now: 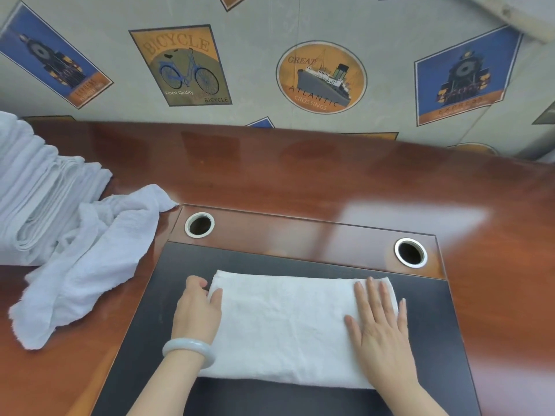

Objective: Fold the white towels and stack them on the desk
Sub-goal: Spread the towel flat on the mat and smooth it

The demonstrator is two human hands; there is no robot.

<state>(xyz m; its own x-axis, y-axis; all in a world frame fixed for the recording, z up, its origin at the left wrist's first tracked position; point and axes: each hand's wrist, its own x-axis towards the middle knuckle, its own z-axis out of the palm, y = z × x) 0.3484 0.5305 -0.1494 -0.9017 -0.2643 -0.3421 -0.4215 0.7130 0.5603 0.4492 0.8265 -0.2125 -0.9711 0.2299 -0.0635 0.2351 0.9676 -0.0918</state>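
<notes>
Centrally at the tabletop's [330, 181] near edge, folded white towel [285, 325]; right hand [380, 322] flat on its right end, left hand [196, 307] gripping its left end. At left edge, loose towel [90, 259] and folded stack [39, 190].

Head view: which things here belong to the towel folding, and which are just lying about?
Job: half-folded towel; left hand pinching its left edge; right hand flat on it; crumpled towel; stack of folded towels; desk.
Lying about: dark desk mat; left cable hole; right cable hole; wall pictures; bracelet.
</notes>
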